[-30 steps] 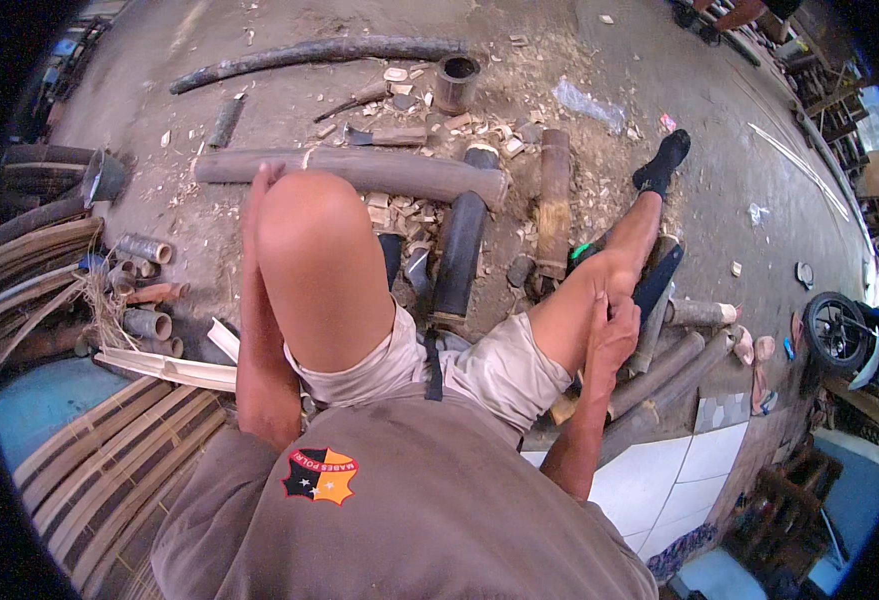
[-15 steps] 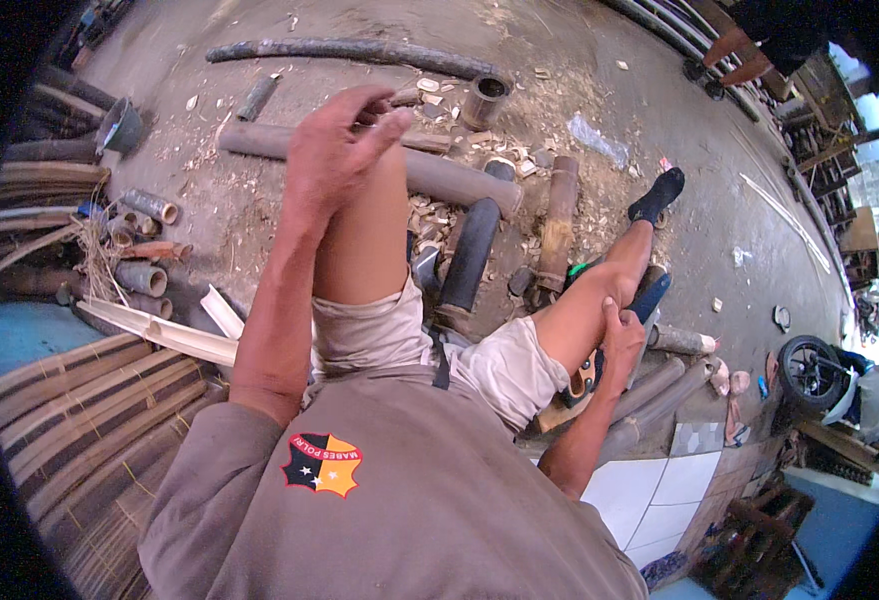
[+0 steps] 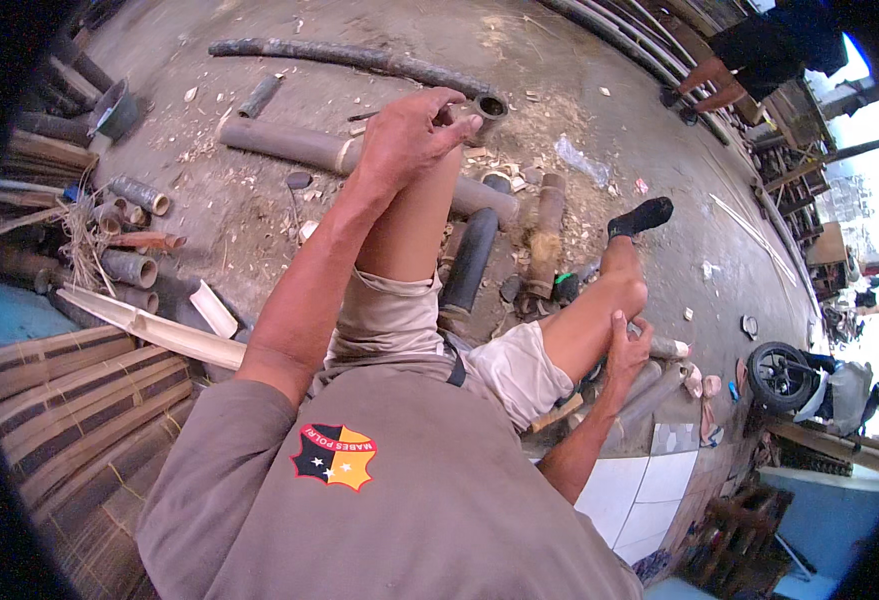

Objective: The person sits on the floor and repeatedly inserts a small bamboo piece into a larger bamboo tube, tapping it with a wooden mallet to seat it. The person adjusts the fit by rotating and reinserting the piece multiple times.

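Note:
My left hand (image 3: 417,140) rests over my left knee with the thumb apart from the bent fingers, and nothing shows in it. Against my right leg (image 3: 584,325), below the knee, lies my right hand (image 3: 627,347), its fingers loosely spread and holding nothing visible. Beyond the left hand is a hollow bamboo section (image 3: 492,110). A long bamboo pole (image 3: 279,146) passes behind my left leg. Between my legs, a dark tube (image 3: 470,262) and a brown bamboo piece (image 3: 546,225) with frayed fibres lie on the ground.
Wood chips (image 3: 569,215) litter the ground. Cut bamboo tubes (image 3: 129,267) and bundled slats (image 3: 99,375) are at left. A dark pole (image 3: 349,58) lies farther off. At right are a wheel (image 3: 781,377) and white tiles (image 3: 614,495). Another person (image 3: 729,75) stands at the far right.
My left knee and the hand on it have swung to the right. My right leg has shifted, and the hand stays against it. The camera view has turned slightly.

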Available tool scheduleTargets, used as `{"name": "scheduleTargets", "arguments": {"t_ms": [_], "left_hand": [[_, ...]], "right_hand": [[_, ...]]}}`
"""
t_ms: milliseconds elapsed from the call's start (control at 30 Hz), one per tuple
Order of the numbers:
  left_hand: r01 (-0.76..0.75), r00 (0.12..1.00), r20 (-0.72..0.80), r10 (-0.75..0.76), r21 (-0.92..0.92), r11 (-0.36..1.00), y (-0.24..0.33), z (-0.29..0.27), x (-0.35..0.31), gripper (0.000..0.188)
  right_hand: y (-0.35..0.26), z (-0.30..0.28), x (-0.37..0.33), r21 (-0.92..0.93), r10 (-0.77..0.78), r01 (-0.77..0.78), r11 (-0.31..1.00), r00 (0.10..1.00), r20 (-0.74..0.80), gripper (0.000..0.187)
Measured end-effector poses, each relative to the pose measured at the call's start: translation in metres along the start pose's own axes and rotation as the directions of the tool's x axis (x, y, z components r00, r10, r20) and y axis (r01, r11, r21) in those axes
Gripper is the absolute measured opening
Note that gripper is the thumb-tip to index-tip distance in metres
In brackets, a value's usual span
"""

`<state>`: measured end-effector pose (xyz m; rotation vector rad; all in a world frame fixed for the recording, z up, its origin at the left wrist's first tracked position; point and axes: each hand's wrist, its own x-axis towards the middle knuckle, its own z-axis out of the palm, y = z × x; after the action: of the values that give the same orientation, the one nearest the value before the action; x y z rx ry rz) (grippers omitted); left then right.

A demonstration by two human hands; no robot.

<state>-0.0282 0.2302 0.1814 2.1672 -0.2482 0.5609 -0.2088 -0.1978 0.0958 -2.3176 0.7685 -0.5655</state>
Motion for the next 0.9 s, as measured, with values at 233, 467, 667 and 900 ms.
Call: {"name": "scheduleTargets", "arguments": {"t_ms": [233, 467, 667, 900], "left_hand": [[-0.029, 0.999, 0.035, 0.030, -0.051, 0.998, -0.001, 0.006, 0.001, 0.056], [0.014, 0.995, 0.096, -0.009, -0.044, 0.999, 0.012, 0.006, -0.001, 0.050], [0.047, 0.991, 0.127, -0.044, -0.024, 0.999, 0.028, 0.000, -0.004, 0.046], [0.073, 0.989, 0.126, -0.072, -0.004, 0.997, 0.028, 0.003, -0.007, 0.048]], "right_hand": [[-0.034, -0.050, -0.019, -0.001, -0.016, 0.016, 1.000, 0.989, 0.147, 0.045], [-0.044, -0.054, -0.057, 0.507, 0.078, -0.060, 0.860, 0.997, -0.014, 0.058], [-0.051, -0.070, -0.073, 0.597, 0.005, -0.022, 0.802, 1.000, 0.031, 0.060], [-0.055, -0.063, -0.094, 0.484, -0.145, 0.222, 0.847, 0.971, -0.192, 0.071]]}}
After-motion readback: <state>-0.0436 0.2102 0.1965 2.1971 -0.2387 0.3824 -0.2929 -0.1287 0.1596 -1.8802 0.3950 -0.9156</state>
